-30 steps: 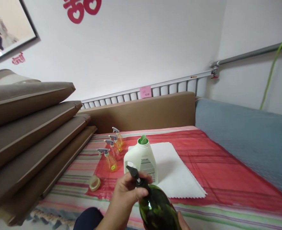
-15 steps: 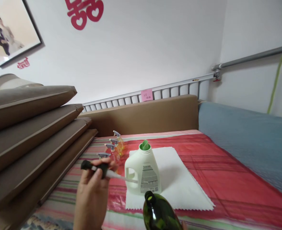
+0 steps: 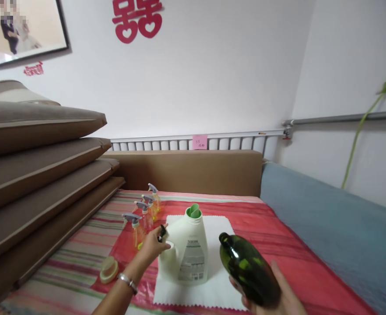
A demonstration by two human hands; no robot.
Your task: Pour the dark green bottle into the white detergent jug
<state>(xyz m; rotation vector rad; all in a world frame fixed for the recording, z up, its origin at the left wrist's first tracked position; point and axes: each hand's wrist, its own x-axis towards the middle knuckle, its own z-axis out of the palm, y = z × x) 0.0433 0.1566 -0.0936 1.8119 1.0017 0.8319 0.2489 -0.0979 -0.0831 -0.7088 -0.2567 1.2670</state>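
Observation:
My left hand (image 3: 152, 246) pinches a black pump top (image 3: 162, 233) beside the handle of a pale detergent jug (image 3: 193, 253). Whether those fingers also touch the handle, I cannot tell. The jug stands upright on a white cloth (image 3: 224, 280) with scalloped edges, and a green spout shows in its uncapped mouth. My right hand (image 3: 286, 293) grips a dark green bottle (image 3: 248, 269) from below and behind. That bottle is tilted, its uncapped neck pointing up and left towards the jug.
Several spray bottles (image 3: 137, 232) with grey trigger heads stand in a row left of the jug. A pale round cap (image 3: 108, 269) lies nearer, on the striped cover. Stacked brown cushions (image 3: 42, 162) rise at the left, and a blue padded side (image 3: 324, 223) borders the right.
My left hand has brought the pump top down and right, to the jug's handle. The green bottle has risen and shifted right in my right hand. The view has turned.

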